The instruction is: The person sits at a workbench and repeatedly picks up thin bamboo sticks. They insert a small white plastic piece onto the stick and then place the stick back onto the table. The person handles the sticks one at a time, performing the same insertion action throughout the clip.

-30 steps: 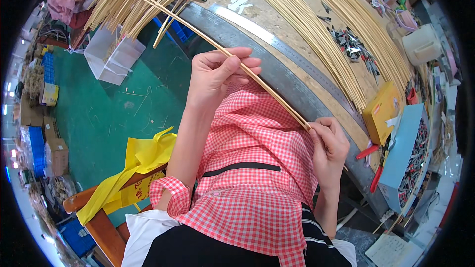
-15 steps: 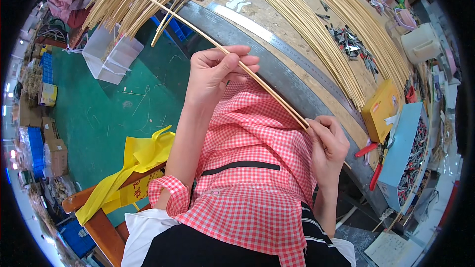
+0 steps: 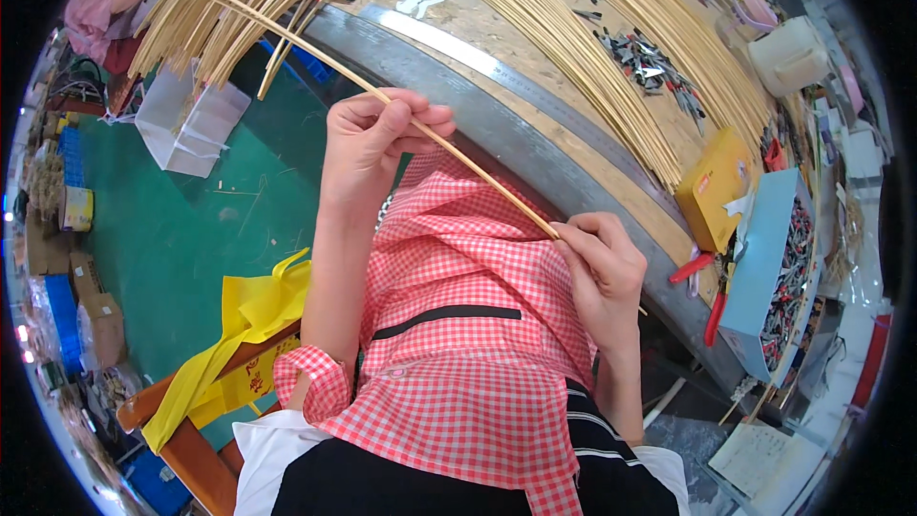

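Observation:
A long, thin bamboo strip (image 3: pixel 497 182) slants across the front of my checked apron, from the far left down toward the right. My left hand (image 3: pixel 366 139) pinches it partway along, thumb against the fingers. Farther down, my right hand (image 3: pixel 607 268) grips it between thumb and curled fingers; a short tip shows past that hand. Whether it is one strip or two laid together, I cannot tell. Its far end reaches over a pile of bamboo strips (image 3: pixel 201 33) with clips among them. Both hands are just in front of the workbench's dark metal edge (image 3: pixel 535 148).
On the bench lie a steel ruler (image 3: pixel 478 59), long bamboo strips (image 3: pixel 573 81) and small clips (image 3: pixel 650 62). At right are a yellow box (image 3: pixel 709 189), red-handled pliers (image 3: pixel 715 317) and a pale blue box (image 3: pixel 747 291) of clips. A translucent bin (image 3: pixel 186 139) and another person (image 3: pixel 91 14) are left.
The whole view has shifted slightly, so the bench things sit farther left. Both hands keep their hold on the bamboo strip, with little change between them.

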Demonstrator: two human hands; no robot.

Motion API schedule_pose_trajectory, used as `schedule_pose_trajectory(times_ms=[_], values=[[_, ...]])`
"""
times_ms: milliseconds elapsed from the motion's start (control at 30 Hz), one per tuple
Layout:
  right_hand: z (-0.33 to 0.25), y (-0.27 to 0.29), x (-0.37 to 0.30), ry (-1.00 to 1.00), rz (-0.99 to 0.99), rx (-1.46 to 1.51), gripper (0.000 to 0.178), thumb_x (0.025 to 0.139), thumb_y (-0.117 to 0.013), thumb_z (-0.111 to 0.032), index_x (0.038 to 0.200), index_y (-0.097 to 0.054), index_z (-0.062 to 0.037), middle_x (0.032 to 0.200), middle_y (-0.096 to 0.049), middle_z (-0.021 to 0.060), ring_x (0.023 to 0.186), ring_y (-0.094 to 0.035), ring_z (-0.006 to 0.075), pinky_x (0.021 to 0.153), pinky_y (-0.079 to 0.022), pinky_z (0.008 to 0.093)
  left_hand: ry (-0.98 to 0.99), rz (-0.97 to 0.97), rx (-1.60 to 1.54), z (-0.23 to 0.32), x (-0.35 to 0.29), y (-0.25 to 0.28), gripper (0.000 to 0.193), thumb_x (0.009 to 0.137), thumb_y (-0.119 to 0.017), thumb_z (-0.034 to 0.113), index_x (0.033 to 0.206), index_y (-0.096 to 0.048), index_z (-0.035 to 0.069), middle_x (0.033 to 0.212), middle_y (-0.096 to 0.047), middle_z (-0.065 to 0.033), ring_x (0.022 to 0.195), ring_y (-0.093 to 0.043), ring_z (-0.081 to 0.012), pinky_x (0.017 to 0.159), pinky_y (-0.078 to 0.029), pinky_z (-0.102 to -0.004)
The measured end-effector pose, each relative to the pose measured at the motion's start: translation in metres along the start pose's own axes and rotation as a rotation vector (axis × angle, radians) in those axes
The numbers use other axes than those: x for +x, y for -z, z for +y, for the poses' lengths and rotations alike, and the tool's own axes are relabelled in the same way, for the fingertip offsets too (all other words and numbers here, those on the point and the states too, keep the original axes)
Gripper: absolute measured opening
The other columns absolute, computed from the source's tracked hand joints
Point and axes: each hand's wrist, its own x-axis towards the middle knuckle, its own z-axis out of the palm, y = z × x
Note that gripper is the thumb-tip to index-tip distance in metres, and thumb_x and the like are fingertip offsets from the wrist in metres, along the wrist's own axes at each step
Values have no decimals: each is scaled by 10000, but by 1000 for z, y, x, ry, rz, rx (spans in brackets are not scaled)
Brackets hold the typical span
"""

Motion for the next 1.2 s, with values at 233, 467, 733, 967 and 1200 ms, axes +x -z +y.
schedule_pose_trajectory(times_ms=[233, 467, 733, 967, 1200], values=[[38, 23, 36, 24, 8, -203, 94, 816, -619, -46, 881, -646, 18, 869, -609, 162, 816, -601, 324, 707, -476, 385, -10, -11, 12, 2, -1, -1, 207, 925, -580, 164, 958, -637, -33, 907, -690, -204, 803, -705, -273, 619, -604, -301], [76, 18, 100, 94, -16, -673, 55, 803, -585, -38, 833, -593, 8, 885, -582, 163, 868, -586, 347, 725, -492, 427, 41, -13, 4, 6, -2, -3, 171, 885, -631, 120, 935, -660, -41, 878, -690, -214, 797, -704, -286, 629, -597, -310], [92, 10, 113, 138, 0, -814, 52, 760, -507, 30, 802, -539, 33, 896, -573, 180, 866, -585, 354, 724, -494, 441, 28, -15, 0, 6, -1, -3, 171, 888, -627, 120, 936, -661, -41, 868, -692, -209, 793, -705, -279, 625, -592, -299], [63, 39, 79, -166, 156, -366, 82, 848, -555, -47, 852, -569, 34, 780, -604, 169, 711, -590, 292, 636, -457, 367, 59, 23, 66, 7, -2, -5, 166, 887, -628, 111, 920, -664, -48, 860, -695, -196, 784, -705, -265, 625, -586, -280], [30, 64, 21, -249, 245, -209, 64, 863, -591, -26, 866, -597, 37, 730, -564, 59, 654, -512, 116, 602, -411, 244, 99, 12, 65, 5, -2, -14, 180, 888, -633, 124, 929, -669, -48, 858, -698, -184, 782, -706, -252, 618, -576, -255]])
